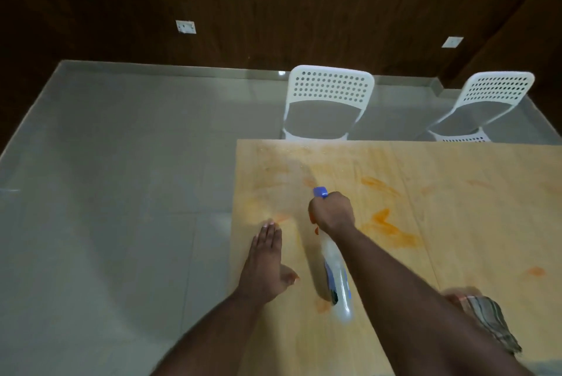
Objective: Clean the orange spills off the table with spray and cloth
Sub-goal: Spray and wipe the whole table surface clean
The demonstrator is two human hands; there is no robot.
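The right hand point(332, 212) grips the spray bottle point(336, 272) above the orange spills point(387, 223). The left hand point(265, 260) rests flat, fingers together, on the tabletop point(474, 223). The cloth point(489, 322) lies near the right edge.

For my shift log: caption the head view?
Right hand aims spray bottle at orange spills on table; left hand flat.

orange spills point(386, 223), pale wood table point(486, 239), blue-capped bottle point(336, 278), striped cloth point(489, 321).
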